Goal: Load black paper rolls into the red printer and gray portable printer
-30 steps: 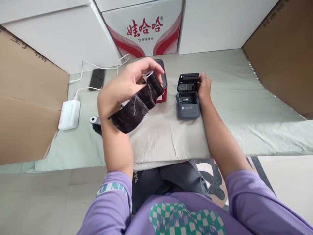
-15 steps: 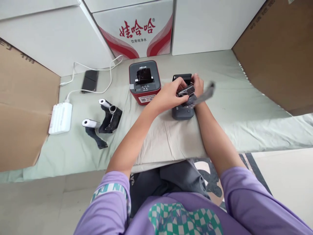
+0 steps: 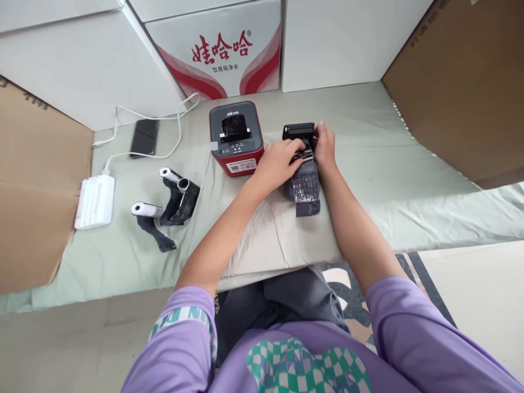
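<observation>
A small grey printer (image 3: 297, 132) with its lid raised sits on a beige pad (image 3: 268, 234). My left hand (image 3: 279, 159) and my right hand (image 3: 325, 144) meet over its open bay, fingers closed on a dark paper roll (image 3: 305, 155). The roll's loose dark strip (image 3: 307, 188) hangs toward me over the printer's front and hides most of the body. A red printer with a grey top (image 3: 236, 137) stands just left of my left hand.
Two other rolls with white cores and dark tails (image 3: 170, 204) lie at the left on the green sheet (image 3: 409, 180). A white power bank (image 3: 94, 201), its cable and a black phone (image 3: 143, 137) are further left. Cardboard panels (image 3: 462, 82) flank both sides; white boxes (image 3: 229, 49) stand behind.
My left hand carried the dark roll from the left over to the grey printer. Both hands now hold it at the open bay, and the strip has dropped down over the printer's front.
</observation>
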A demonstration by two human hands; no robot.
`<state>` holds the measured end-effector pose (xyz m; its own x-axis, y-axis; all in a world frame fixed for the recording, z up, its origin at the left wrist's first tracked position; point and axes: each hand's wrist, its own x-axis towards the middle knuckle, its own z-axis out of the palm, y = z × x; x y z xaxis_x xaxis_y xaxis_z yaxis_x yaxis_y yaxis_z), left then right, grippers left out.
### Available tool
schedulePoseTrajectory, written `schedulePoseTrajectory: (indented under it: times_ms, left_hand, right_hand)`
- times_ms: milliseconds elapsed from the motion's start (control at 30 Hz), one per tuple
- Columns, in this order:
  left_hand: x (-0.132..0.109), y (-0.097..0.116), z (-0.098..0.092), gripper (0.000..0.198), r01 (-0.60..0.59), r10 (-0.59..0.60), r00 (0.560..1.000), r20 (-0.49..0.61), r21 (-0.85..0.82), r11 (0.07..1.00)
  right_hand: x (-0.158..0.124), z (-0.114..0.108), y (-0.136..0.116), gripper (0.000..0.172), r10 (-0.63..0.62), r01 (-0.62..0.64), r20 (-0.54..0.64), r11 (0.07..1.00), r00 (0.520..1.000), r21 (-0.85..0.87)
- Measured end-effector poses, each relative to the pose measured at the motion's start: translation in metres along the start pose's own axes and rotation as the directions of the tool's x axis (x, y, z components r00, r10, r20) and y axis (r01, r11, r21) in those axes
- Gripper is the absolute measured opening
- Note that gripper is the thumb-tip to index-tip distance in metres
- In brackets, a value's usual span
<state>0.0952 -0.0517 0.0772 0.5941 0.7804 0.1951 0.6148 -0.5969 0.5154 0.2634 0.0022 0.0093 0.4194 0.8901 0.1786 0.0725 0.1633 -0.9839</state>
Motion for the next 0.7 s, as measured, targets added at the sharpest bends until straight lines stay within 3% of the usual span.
schedulePoseTrajectory:
  times_ms: [233,533,600,700]
  left_hand:
    - [0.0003,0.0019,0.0044,0.028,0.012,-0.013,1.0,0.013,0.113,0.993]
    - [0.001,-0.0012,0.0066,0.021,0.004,-0.006,1.0,0.015,0.098,0.995]
    - [0.0011,-0.0017,0.0068,0.024,-0.004,0.005,1.0,-0.014,0.072,0.997]
    - [0.0004,-0.0021,0.0073,0.032,-0.022,0.025,0.989,-0.144,0.024,0.999]
  right_hand:
    - [-0.001,0.001,0.0003,0.06,-0.003,0.003,-0.01,1.0,1.0,-0.009]
    - [-0.0007,0.0004,0.002,0.062,-0.008,0.008,-0.009,1.0,1.0,-0.002]
    - [-0.0006,-0.0004,0.0032,0.064,-0.021,0.021,0.004,1.0,1.0,0.006]
    - [-0.0016,-0.0021,0.003,0.066,-0.04,0.039,0.055,0.999,0.998,0.024]
